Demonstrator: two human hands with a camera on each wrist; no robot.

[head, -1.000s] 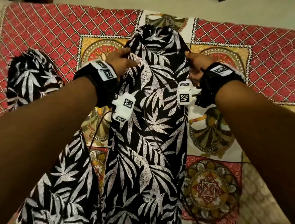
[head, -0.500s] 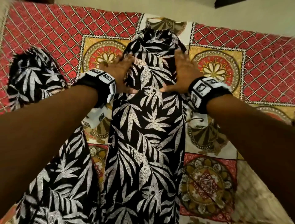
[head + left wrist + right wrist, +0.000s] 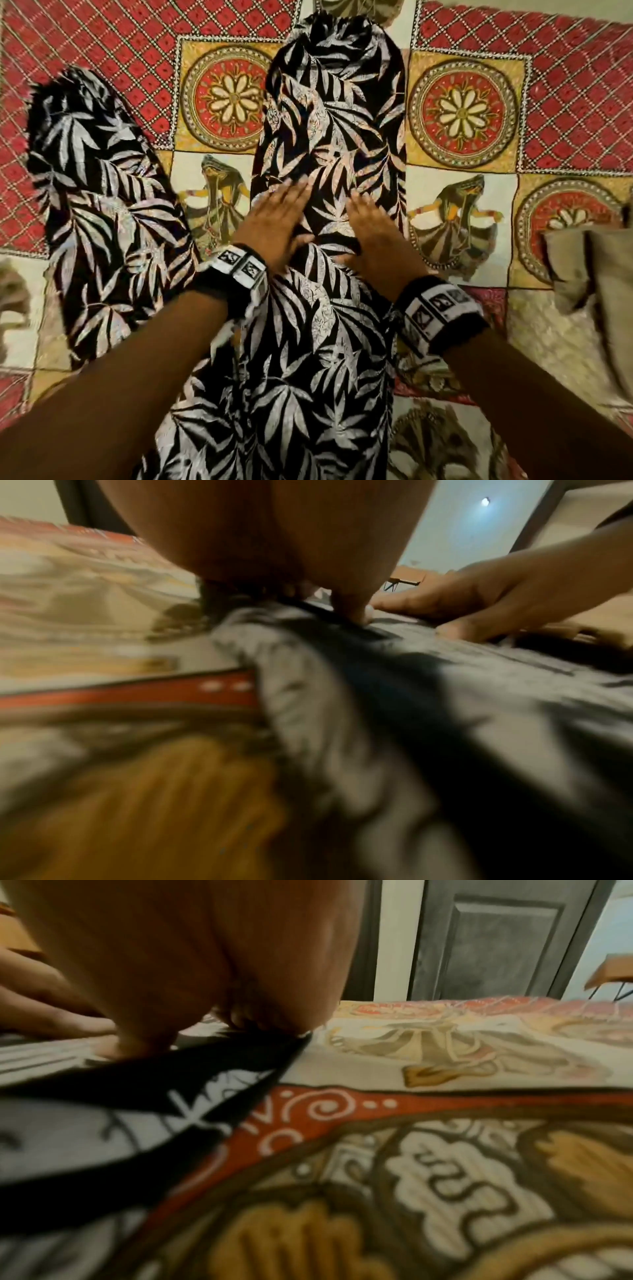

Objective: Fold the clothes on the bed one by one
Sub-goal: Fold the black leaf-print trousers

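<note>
Both hands (image 3: 279, 219) flat on leaf-print garment (image 3: 329, 120)

The bed (image 3: 102, 41) is covered by a patchwork spread: red lattice panels along the far side, yellow squares with round flower medallions, and cream squares with dancing figures. A long black garment (image 3: 329, 308) with white leaves lies flat down the middle, running from the near edge to the far side. A second leaf-print piece (image 3: 99, 192) lies to its left, apart at the far end. A beige cloth (image 3: 596, 274) sits at the right edge.
</note>
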